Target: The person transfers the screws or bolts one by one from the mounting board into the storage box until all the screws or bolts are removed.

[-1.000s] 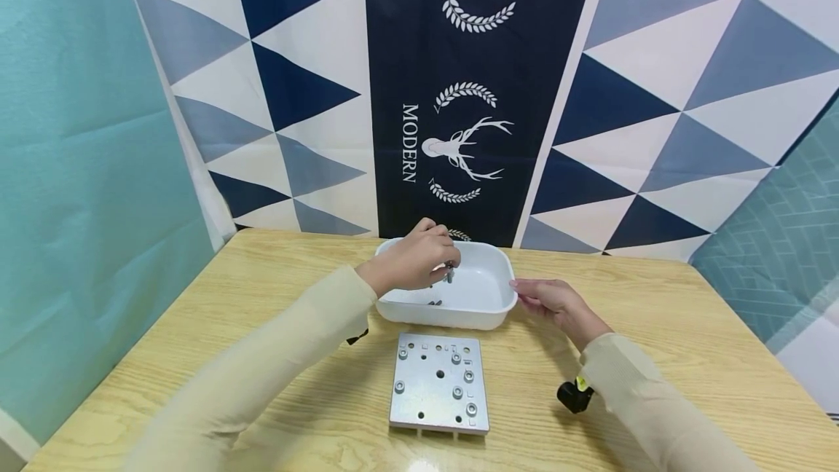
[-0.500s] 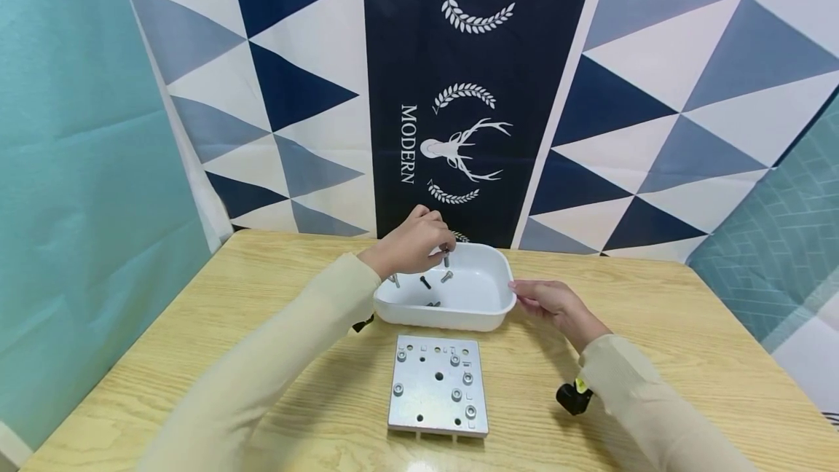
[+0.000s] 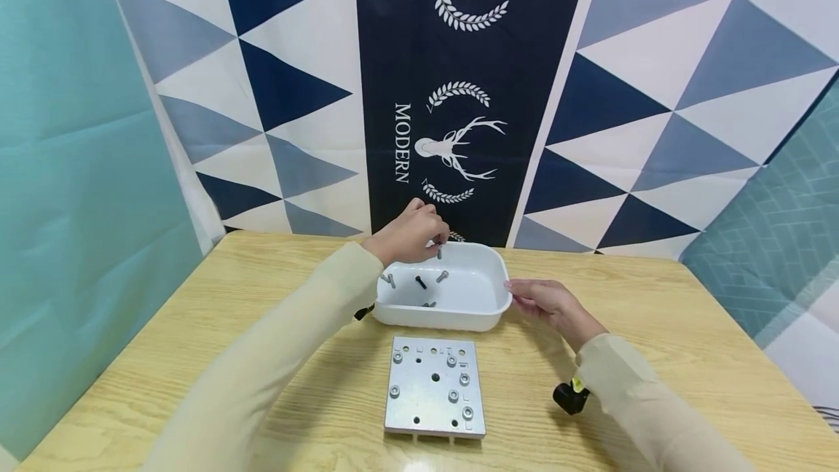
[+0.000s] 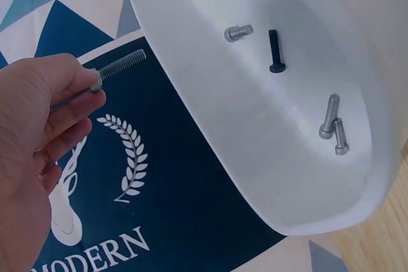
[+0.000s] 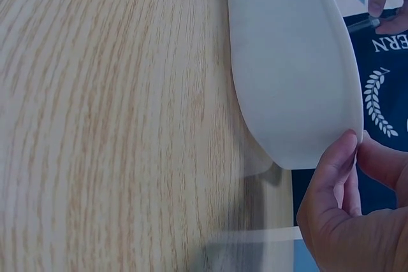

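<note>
In the head view my left hand point(image 3: 409, 235) is over the back left of a white plastic tub point(image 3: 439, 319). Thumb and fingertips pinch a silver bolt point(image 4: 122, 66) by its head end, its threaded shank sticking out. My right hand point(image 3: 550, 302) holds the tub's right end, the rim point(image 5: 354, 93) between thumb and fingers. Inside the tub lie a black bolt point(image 4: 275, 49) and several silver bolts, one of them a socket-head bolt point(image 4: 239, 32) near the back wall. Two more silver bolts point(image 4: 329, 116) touch each other at the left end.
A square metal plate point(image 3: 426, 403) with holes and several bolts standing in it lies on the wooden table point(image 3: 314, 392), in front of the tub. Behind the table hangs a patterned cloth point(image 3: 452, 57). A teal cloth point(image 3: 85, 188) hangs at the left.
My left hand has risen and drawn back toward the far side with the bolt, uncovering the bolts in the tub. My right hand stays on the rim. The head view shifts slightly.
</note>
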